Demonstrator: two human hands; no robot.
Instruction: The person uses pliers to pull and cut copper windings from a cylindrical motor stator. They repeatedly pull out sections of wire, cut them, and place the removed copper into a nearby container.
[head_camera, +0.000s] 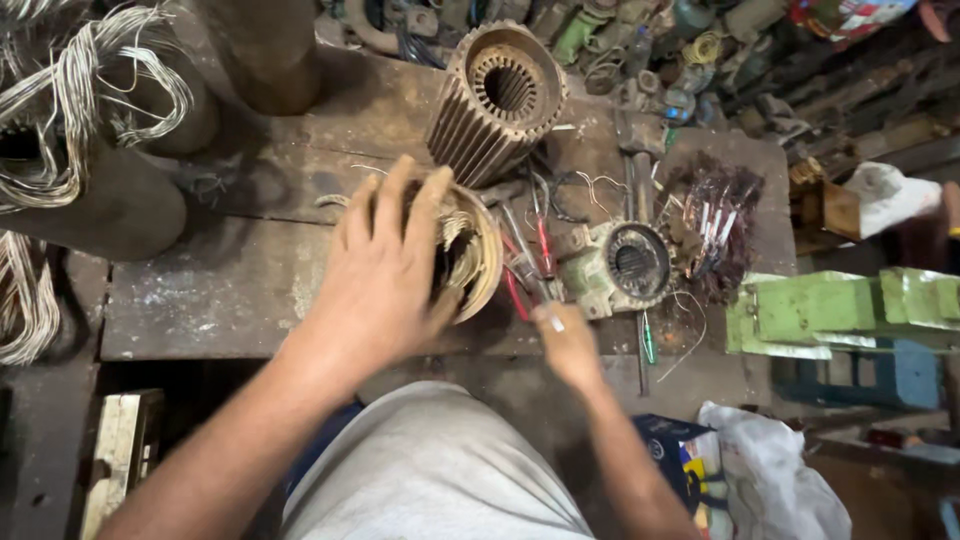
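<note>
Two hands at work over three motor stators on a dark, grimy counter (230, 290).

The largest stator is the finned housing (497, 100), lying tilted at the far side of the counter with its slotted bore facing up; next in size is the wound stator (478, 250) near the middle, and the smallest is the grey-green stator (625, 265) just to its right. The left hand (385, 270), arm stretched forward, lies spread over the wound stator with fingers apart, palm down and pressing on its rim and pale coil wires. The right hand (568, 345), lower and nearer the body, is closed in a pinch on a small thin tool (553, 322); what kind, I cannot tell. One pair of red-handled pliers (530, 262) lies between the two nearer stators.
</note>
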